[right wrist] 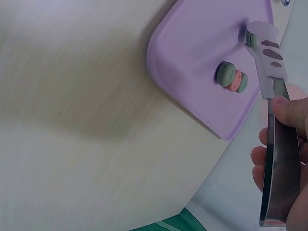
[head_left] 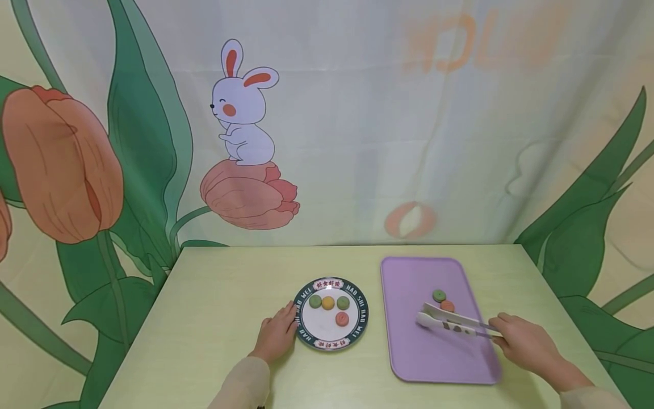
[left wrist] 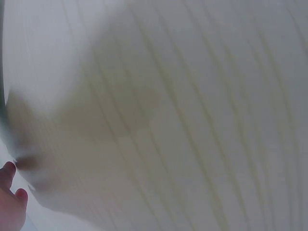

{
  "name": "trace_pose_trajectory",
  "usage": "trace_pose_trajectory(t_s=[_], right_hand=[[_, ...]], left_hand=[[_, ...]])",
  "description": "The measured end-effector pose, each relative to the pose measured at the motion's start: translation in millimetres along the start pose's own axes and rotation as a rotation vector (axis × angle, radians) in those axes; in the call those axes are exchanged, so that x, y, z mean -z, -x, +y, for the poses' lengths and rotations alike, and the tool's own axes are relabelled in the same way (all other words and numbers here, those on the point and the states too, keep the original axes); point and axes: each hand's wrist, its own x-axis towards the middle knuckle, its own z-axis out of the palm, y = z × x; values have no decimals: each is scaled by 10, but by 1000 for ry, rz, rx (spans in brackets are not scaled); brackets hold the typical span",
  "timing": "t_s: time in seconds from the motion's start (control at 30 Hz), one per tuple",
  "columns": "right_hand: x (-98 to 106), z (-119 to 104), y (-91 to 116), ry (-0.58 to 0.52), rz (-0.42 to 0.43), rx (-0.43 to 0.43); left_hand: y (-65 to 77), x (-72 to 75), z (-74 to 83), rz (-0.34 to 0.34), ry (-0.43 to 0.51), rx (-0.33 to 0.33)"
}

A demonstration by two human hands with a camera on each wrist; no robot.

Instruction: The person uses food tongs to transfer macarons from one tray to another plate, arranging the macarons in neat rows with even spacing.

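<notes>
My right hand (head_left: 528, 343) grips a pair of tongs (right wrist: 281, 159) with white, brown-spotted tips, held over a purple tray (head_left: 424, 358). In the right wrist view a green macaron (right wrist: 251, 39) shows between the tong tips. Close by on the tray sit more macarons: a pink one (right wrist: 234, 81) between two green ones, partly hidden by the tongs in the head view. My left hand (head_left: 278, 335) lies at the left rim of a round plate (head_left: 360, 329), fingers at its edge. A yellow macaron (head_left: 327, 303), a pink macaron (head_left: 342, 319) and two green macarons are on the plate.
Plate and tray stand side by side on a pale wooden table (head_left: 214, 301). Behind the table hangs a curtain (head_left: 347, 125) printed with tulips and a rabbit. The left wrist view shows mostly the tabletop (left wrist: 192, 120) with a shadow over it.
</notes>
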Motion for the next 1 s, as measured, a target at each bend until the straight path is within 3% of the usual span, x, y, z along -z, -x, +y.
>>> trace_pose_trajectory(t_s=[0.3,1.0], right_hand=[[15,-21,-60,9,51,27],[31,-144,-186,5,67,47]], left_hand=[[2,10,5,-14,-1,6],[4,23,15,-23,-9,8]])
